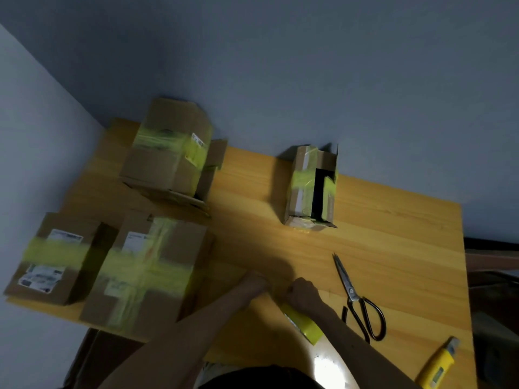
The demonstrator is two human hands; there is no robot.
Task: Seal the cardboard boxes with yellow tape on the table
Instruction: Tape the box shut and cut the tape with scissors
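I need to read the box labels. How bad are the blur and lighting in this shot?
Head view: dim overall; the nearest box and its label are smeared by motion blur, unreadable; the scissors are sharper; white glare burns out a patch at the bottom edge.

Honey-yellow wood grain is shown by the table [393,234]. Brown cardboard banded in yellow-green tape [59,249] is seen on the upper-left box [165,164], upper-centre box [302,164] and lower-left box [53,265]; on the lower-centre box [146,273] the bands are crossed. Grey blades and black handles are borne by the scissors [351,290]; the knife [438,363] is yellow.
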